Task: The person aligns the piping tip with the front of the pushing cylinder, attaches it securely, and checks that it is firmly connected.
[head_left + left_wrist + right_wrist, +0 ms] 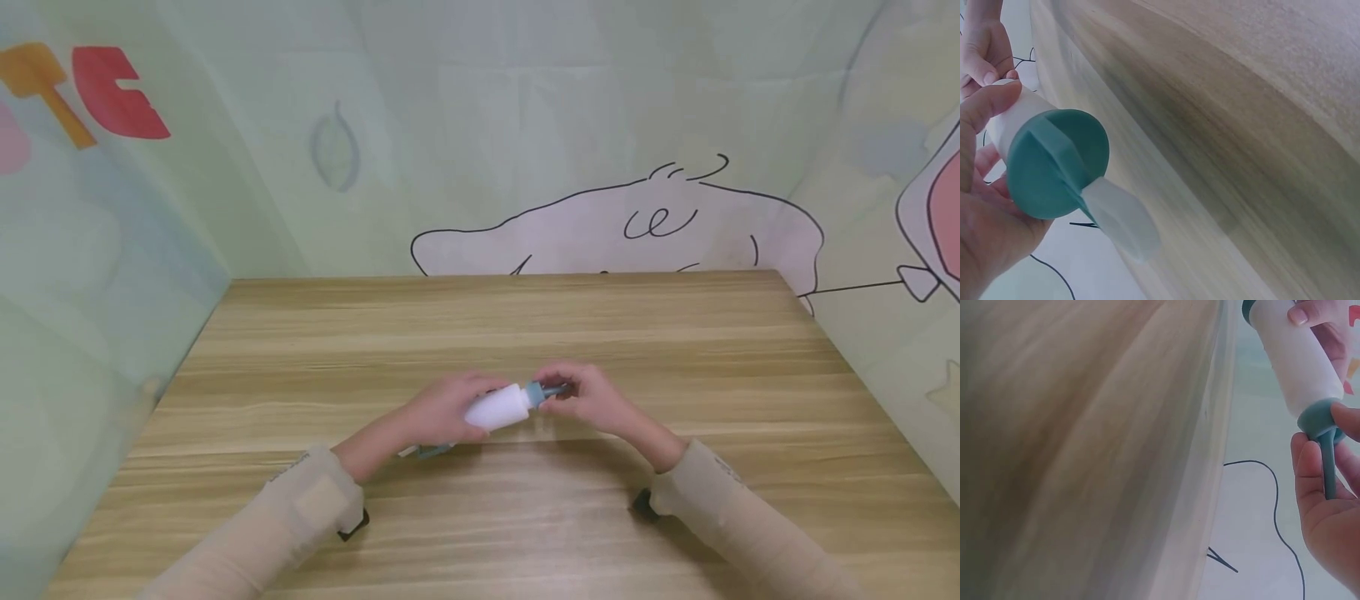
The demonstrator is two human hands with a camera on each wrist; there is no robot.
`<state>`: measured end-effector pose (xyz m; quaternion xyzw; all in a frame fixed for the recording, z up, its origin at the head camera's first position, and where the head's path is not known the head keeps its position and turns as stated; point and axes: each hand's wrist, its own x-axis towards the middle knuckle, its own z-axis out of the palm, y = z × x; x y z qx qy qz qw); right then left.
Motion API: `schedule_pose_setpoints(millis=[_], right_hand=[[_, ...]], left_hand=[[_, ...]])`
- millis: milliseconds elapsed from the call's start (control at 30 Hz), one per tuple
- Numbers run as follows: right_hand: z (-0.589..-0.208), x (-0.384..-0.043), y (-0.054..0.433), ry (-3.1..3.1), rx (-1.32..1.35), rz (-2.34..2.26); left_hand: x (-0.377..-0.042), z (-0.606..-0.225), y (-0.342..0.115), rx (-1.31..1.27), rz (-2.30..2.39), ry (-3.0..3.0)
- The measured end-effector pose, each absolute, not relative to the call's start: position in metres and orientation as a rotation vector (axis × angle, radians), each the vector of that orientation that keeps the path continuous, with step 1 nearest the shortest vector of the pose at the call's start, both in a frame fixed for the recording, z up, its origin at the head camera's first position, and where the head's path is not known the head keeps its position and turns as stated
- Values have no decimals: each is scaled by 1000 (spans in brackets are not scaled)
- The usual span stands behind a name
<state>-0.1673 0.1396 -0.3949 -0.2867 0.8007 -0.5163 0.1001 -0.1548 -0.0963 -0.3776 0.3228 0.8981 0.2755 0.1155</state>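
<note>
A white bottle (498, 408) is held above the table, tilted with one end up to the right. My left hand (447, 408) grips its body, thumb on one side and fingers on the other. At the right end, my right hand (588, 398) pinches the teal nozzle cap (1319, 417). A thin teal spout (1328, 465) runs from that cap over the right palm. The left wrist view shows a round teal base (1054, 165) at the other end, with a raised bar and a pale translucent paddle (1124, 219) sticking out from it.
A wood-grain table (480, 333) lies under both hands. Light green printed cloth walls (480, 133) rise behind it and along both sides. Each wrist has a small black device under its beige sleeve (262, 525).
</note>
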Motion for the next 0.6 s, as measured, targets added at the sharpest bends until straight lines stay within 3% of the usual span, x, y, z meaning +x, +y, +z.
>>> schedule_pose_setpoints(millis=[600], right_hand=[[-390,-167,138,2383,-877,-1475]], left_hand=[[-153,-374,-96,940,826,2605]])
